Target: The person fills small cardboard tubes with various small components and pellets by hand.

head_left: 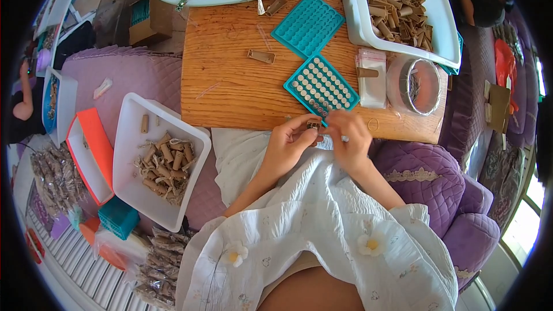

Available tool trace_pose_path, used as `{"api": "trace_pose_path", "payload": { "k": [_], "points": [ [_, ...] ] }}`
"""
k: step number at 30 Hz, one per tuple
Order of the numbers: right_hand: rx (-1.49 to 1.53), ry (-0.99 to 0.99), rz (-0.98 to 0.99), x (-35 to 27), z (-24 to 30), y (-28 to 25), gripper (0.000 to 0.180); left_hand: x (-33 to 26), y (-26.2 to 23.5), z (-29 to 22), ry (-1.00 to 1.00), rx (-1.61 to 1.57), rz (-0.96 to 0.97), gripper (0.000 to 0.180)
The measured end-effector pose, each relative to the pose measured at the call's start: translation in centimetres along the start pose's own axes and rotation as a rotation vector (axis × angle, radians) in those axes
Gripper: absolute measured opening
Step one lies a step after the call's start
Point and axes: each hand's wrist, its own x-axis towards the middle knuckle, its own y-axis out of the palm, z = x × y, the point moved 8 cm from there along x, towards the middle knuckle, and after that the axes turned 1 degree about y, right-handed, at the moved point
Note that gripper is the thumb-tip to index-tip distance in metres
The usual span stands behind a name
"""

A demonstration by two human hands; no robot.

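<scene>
At the table's near edge, my left hand pinches a small dark piece with a metallic face between thumb and fingers. Close against it on the right is my right hand, fingers curled in and slightly blurred; whatever they grip is too small to make out. Just beyond both hands lies a teal tray holding rows of round silver button cells; darker spots show in its nearest row. A second teal tray with bare round pockets touches its far corner.
Brown casings fill a white bin at far right. Plastic bags and a clear round tub stand nearer. A wire-filled basin sits at the back. Left, another white tub holds brown tubes. One loose casing lies on the table.
</scene>
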Motion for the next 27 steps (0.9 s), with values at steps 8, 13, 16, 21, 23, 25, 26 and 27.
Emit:
{"api": "trace_pose_path", "payload": {
  "k": [8, 13, 16, 21, 23, 25, 26, 27],
  "points": [
    [-0.145, 0.471, -0.028, 0.6, -8.1, -1.4, 0.022, 0.0, -0.6, -0.3, 0.004, 0.004, -0.022, 0.022],
    [-0.295, 0.282, 0.037, 1.3, -7.1, -1.0, 0.018, 0.1, -0.8, -0.2, 0.013, -0.007, -0.025, 0.023],
    [-0.386, 0.176, 0.072, 1.2, -6.2, -0.6, 0.017, 0.1, -1.0, -0.4, 0.037, -0.01, -0.037, 0.023],
    [-0.409, 0.148, 0.113, 1.4, -5.7, -0.2, 0.021, -0.1, -1.1, -0.5, 0.027, -0.014, -0.064, 0.024],
    [-0.385, 0.212, 0.167, 1.5, -5.7, -0.1, 0.024, -0.2, -1.1, -0.5, 0.029, -0.015, -0.061, 0.025],
    [-0.29, 0.173, 0.128, 2.2, -3.1, -0.5, 0.025, -0.2, -1.2, -0.4, 0.032, -0.019, -0.058, 0.025],
    [-0.2, 0.141, 0.088, 2.2, -1.6, -0.6, 0.026, -0.2, -1.0, -0.3, 0.024, -0.039, -0.046, 0.026],
    [-0.157, 0.048, 0.059, 1.9, 0.0, -0.1, 0.027, -0.2, -0.9, -0.2, 0.016, -0.057, -0.035, 0.026]
  ]
}}
